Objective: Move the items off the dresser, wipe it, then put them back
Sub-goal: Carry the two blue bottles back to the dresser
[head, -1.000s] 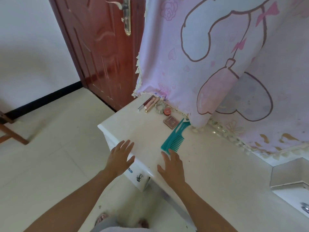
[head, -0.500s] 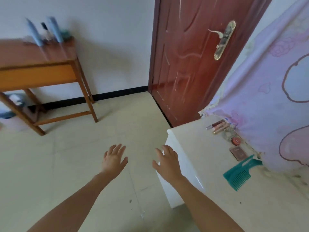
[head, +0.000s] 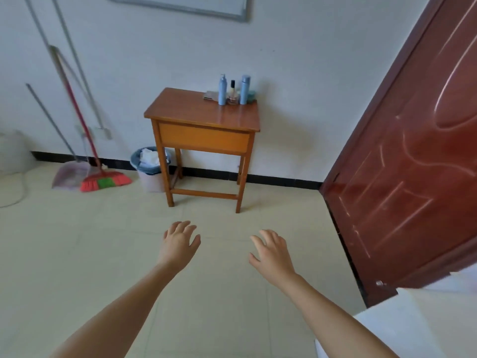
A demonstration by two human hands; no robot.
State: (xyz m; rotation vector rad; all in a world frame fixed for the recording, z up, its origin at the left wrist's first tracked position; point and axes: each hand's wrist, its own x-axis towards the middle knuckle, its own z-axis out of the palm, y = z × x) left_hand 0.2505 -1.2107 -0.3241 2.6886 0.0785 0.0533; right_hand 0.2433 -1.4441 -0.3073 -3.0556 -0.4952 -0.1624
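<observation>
Left grip (head: 178, 245) and right grip (head: 273, 255) are spread and empty over the floor. Dresser (head: 426, 329) corner sits at 4 o'clock, its items out of view. Risk: 3 bottles (head: 232, 93) crowd the tabletop (head: 191, 109) at 12 o'clock, so we could topple them unloading there.

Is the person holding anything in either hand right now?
No. The left hand and right hand are both empty, fingers loosely spread above the floor.
</observation>
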